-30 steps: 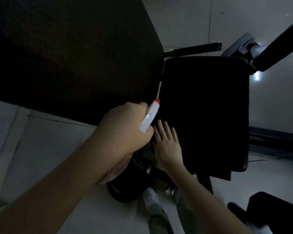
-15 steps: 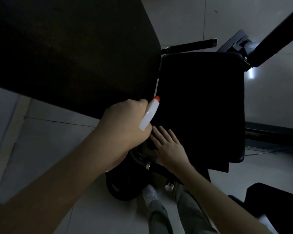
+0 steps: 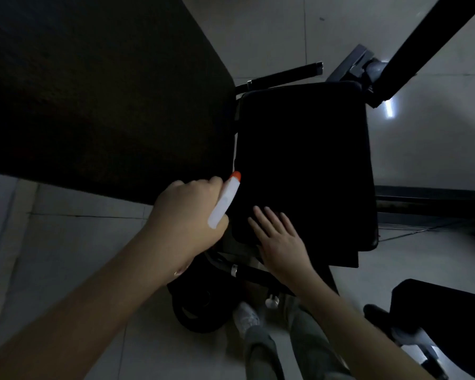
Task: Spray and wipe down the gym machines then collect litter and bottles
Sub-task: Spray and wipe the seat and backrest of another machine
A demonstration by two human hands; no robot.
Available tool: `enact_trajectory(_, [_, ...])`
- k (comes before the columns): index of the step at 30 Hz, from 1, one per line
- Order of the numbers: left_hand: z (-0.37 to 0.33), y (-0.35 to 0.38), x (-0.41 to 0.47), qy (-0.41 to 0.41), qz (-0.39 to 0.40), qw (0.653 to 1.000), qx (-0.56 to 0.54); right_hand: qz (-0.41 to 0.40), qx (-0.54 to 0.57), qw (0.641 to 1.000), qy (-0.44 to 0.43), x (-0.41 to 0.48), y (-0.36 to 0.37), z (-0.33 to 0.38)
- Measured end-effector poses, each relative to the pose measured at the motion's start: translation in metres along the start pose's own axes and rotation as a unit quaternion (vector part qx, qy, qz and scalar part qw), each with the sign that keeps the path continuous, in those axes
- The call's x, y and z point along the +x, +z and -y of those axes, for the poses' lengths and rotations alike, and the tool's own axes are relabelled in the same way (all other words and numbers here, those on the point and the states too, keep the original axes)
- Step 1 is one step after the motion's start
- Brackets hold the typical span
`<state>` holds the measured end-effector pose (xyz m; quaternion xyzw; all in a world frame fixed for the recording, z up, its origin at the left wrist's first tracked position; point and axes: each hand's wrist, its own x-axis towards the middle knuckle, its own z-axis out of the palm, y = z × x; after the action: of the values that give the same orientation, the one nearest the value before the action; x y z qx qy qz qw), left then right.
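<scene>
In the dim head view, my left hand (image 3: 187, 215) is closed around a spray bottle (image 3: 225, 198) with a white head and an orange nozzle. The nozzle points at the left edge of a black seat pad (image 3: 307, 160). My right hand (image 3: 280, 239) lies flat on the pad's near left corner, fingers spread. It is too dark to tell whether a cloth lies under it. The bottle's body is hidden behind my left hand.
A large dark back pad (image 3: 93, 91) fills the upper left, close to the seat. A black handle bar (image 3: 285, 75) and a machine arm (image 3: 422, 42) stand beyond it. A round black part (image 3: 198, 311) sits on the tiled floor by my shoe (image 3: 247, 316). Another black pad (image 3: 444, 319) is at lower right.
My right hand has slid a little across the near corner of the seat pad, staying flat. My left hand keeps the spray bottle in about the same place.
</scene>
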<state>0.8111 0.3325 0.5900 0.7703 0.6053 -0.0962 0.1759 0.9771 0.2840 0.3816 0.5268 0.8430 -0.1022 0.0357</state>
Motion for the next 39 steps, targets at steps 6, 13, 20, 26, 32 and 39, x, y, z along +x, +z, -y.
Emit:
enact_trajectory(6, [-0.008,0.018,-0.004,0.012,0.047,0.998,0.034,-0.023,-0.018,0.998,0.054,-0.041,-0.019,-0.082])
enact_trajectory(13, [-0.016,0.094,0.01,0.032,0.17,0.985,-0.018,-0.076,0.082,0.984,0.137,0.018,-0.038,-0.121])
enact_trajectory(20, [-0.019,0.121,0.006,0.031,0.207,0.976,-0.067,-0.14,0.106,0.976,0.13,0.018,-0.034,-0.123])
enact_trajectory(26, [-0.019,0.117,0.015,0.01,0.191,0.976,-0.099,-0.148,0.109,0.975,0.126,0.018,-0.032,-0.125])
enact_trajectory(32, [-0.02,0.107,0.034,-0.059,0.116,0.975,-0.18,-0.177,0.114,0.97,0.124,0.019,-0.03,-0.124])
enact_trajectory(39, [-0.018,0.09,0.063,-0.087,0.066,0.961,-0.256,-0.186,0.116,0.968,0.123,0.018,-0.029,-0.125])
